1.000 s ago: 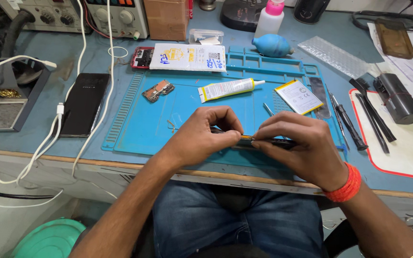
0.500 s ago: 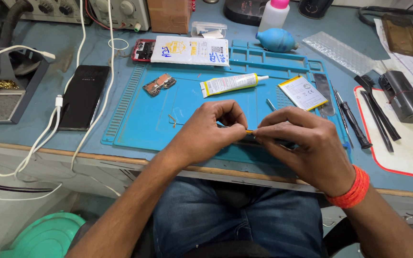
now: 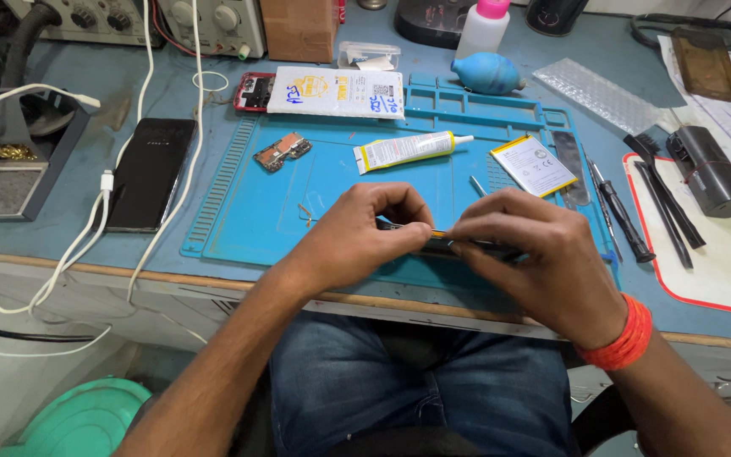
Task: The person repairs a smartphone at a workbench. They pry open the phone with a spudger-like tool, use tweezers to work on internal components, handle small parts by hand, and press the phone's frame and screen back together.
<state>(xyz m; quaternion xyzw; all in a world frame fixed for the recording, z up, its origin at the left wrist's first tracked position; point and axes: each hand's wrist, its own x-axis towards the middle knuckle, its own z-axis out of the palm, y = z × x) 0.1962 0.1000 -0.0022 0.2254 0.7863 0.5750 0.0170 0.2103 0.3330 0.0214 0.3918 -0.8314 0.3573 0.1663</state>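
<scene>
My left hand [image 3: 357, 241] and my right hand [image 3: 535, 254] meet over the front of a blue work mat [image 3: 332, 182]. Between them they grip a thin dark phone body [image 3: 458, 247], seen edge-on and mostly hidden by the fingers. A small yellowish piece [image 3: 438, 234] shows where the fingertips of both hands pinch together. A red band [image 3: 628, 338] sits on my right wrist. On the mat lie a glue tube [image 3: 408, 150], a small circuit board [image 3: 282, 151] and a flat white battery [image 3: 533, 165].
A black phone [image 3: 147, 173] on a white cable [image 3: 105, 182] lies left of the mat. Dark hand tools [image 3: 623, 220], a brush [image 3: 662, 199] and a black cylinder [image 3: 708, 169] sit at right. A white packet [image 3: 336, 91], a blue air blower [image 3: 486, 74] and bench instruments [image 3: 213, 21] stand at the back.
Both hands stay pinched on the phone body in the same spot. The head view has shifted slightly; the fingers have adjusted only a little.
</scene>
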